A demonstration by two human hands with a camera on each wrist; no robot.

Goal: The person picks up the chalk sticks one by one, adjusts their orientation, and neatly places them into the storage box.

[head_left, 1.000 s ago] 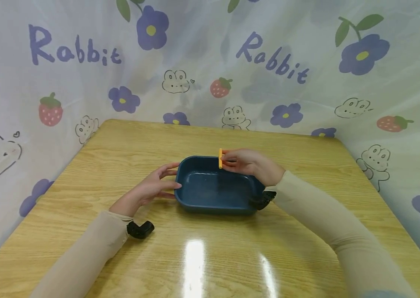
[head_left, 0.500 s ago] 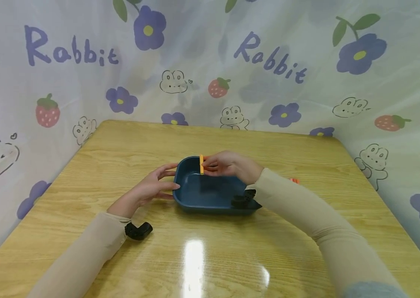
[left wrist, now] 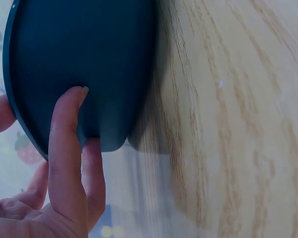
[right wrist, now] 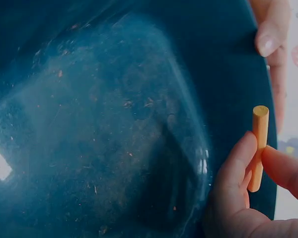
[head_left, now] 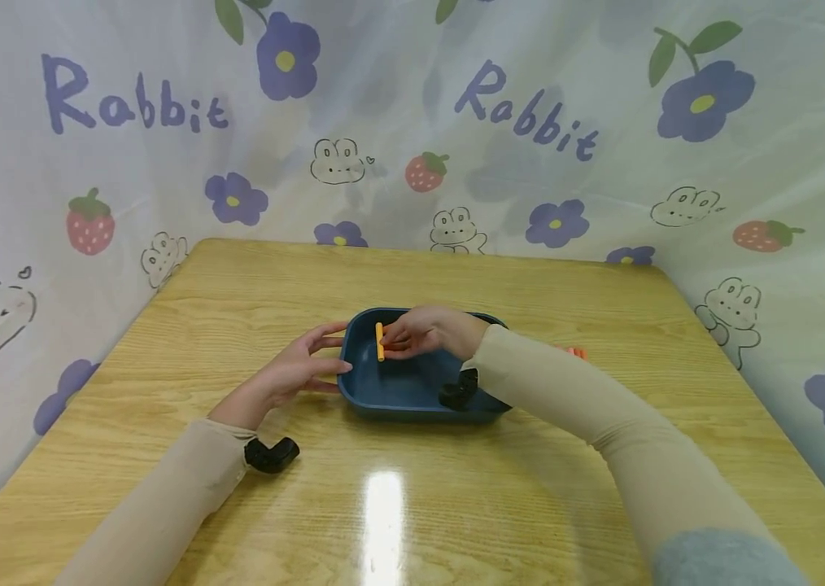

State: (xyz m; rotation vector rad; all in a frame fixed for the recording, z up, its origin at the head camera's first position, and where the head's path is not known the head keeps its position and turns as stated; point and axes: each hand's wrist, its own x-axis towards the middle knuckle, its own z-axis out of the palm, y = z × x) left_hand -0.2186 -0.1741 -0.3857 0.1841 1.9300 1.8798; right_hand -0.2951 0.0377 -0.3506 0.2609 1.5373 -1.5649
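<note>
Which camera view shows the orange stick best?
The right wrist view: the orange stick, pinched in the right hand, appears large, its round end visible. The head view shows it smaller; the left wrist view, not at all.

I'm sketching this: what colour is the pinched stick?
The stick is yellow-orange, clearest in the right wrist view.

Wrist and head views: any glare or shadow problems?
Head: white glare streak on the table in front of the tray. Left wrist: dim, bluish, shadow on the table beside the tray. Right wrist: glare patch at left edge, dark shadow on tray floor.
</note>
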